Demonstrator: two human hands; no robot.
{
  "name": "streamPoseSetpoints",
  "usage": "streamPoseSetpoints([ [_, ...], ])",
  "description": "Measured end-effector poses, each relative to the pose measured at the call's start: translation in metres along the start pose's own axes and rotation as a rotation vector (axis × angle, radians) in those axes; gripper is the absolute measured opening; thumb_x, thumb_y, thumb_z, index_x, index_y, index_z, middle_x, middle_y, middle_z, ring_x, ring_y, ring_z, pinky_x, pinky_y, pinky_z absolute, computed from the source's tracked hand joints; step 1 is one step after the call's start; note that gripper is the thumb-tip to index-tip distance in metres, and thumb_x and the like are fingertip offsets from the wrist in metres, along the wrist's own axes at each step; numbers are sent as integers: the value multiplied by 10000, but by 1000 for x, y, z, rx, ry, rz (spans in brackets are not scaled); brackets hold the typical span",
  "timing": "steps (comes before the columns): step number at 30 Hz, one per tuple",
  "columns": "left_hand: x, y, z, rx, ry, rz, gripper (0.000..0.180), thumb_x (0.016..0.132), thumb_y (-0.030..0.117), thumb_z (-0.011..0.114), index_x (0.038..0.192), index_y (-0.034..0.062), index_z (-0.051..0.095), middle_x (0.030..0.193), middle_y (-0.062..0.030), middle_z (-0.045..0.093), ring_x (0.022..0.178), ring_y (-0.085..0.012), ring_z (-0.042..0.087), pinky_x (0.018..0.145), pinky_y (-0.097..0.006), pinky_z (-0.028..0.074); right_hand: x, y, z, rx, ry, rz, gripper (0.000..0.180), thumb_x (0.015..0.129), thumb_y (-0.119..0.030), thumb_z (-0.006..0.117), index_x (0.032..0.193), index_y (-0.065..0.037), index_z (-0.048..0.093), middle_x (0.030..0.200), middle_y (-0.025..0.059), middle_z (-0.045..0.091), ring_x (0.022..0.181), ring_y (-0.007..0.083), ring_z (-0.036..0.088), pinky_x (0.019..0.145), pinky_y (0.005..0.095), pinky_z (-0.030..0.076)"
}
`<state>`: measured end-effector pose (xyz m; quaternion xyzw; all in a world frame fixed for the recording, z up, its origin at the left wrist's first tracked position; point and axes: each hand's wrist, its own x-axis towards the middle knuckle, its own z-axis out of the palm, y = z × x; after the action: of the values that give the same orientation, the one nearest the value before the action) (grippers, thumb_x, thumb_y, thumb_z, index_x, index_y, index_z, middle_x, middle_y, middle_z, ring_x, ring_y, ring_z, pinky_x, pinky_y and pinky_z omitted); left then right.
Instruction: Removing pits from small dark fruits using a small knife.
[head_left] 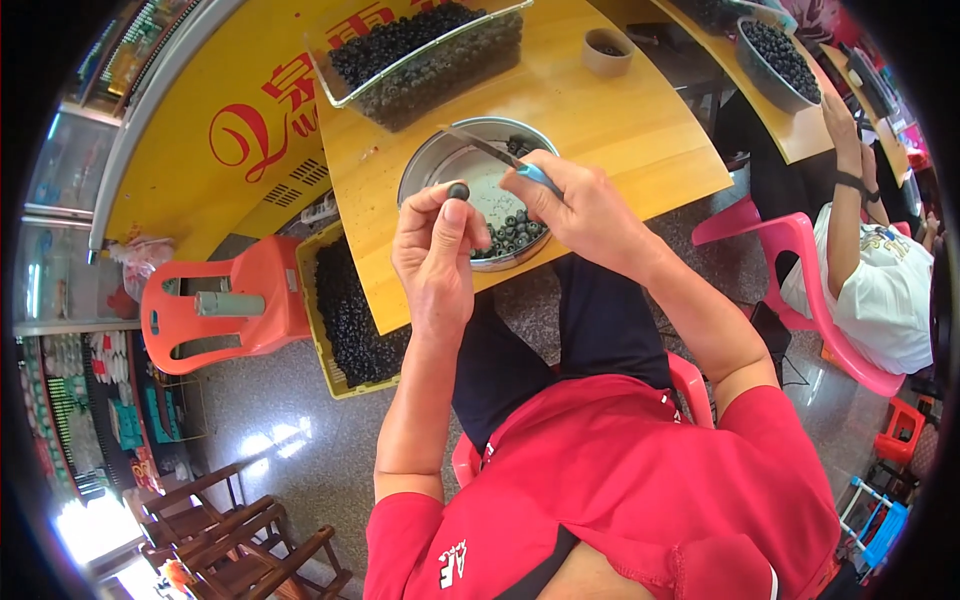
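My left hand [432, 250] pinches a small dark round piece [458, 190] between thumb and fingertips, above the left side of a metal bowl [408, 170]. In my right hand [595, 210] is a knife [485, 146] with a blue handle, its blade pointing up and left over the bowl, apart from the piece. Similar dark pieces [515, 236] lie at the bowl's near right side, with a few more at its far right and small bits across its bottom. What kind of pieces they are I cannot make out.
On the yellow wooden table [660, 150] stand a clear tub [436, 51] heaped with dark pieces and a pale cup [607, 66]. Left of the table are a yellow crate [366, 388] of dark pieces and an orange chair [270, 290]. A person in a white shirt [870, 290] sits at right.
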<state>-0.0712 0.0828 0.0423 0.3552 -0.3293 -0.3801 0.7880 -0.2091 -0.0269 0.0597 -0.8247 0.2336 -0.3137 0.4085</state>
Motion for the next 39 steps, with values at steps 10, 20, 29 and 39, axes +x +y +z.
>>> streamPoseSetpoints([
  [10,-5,-5,-4,283,14,83,193,905,42,611,1085,-18,647,952,-37,561,713,-94,542,645,-216,454,3,-19,12,748,-101,233,232,905,-294,657,917,-64,631,757,-50,559,610,5,458,504,173,344],
  [20,-8,0,-1,320,-23,41,192,901,46,621,1080,-19,640,971,-40,566,753,-95,579,672,-211,479,0,-20,15,679,-43,274,220,953,-251,576,877,-46,601,748,-36,550,615,10,455,508,173,354],
  [29,-7,1,5,289,-18,29,186,913,80,618,1070,-17,595,928,-41,584,735,-97,566,670,-222,474,-3,-21,8,383,-20,99,248,955,-243,573,868,-11,591,741,-22,560,710,36,491,609,215,418],
  [39,-8,2,2,458,-45,48,165,919,61,605,1065,-8,574,951,-31,573,761,-85,574,687,-217,490,-1,-20,2,467,-85,200,231,914,-244,638,862,-20,624,739,-42,530,704,36,471,608,213,402],
])
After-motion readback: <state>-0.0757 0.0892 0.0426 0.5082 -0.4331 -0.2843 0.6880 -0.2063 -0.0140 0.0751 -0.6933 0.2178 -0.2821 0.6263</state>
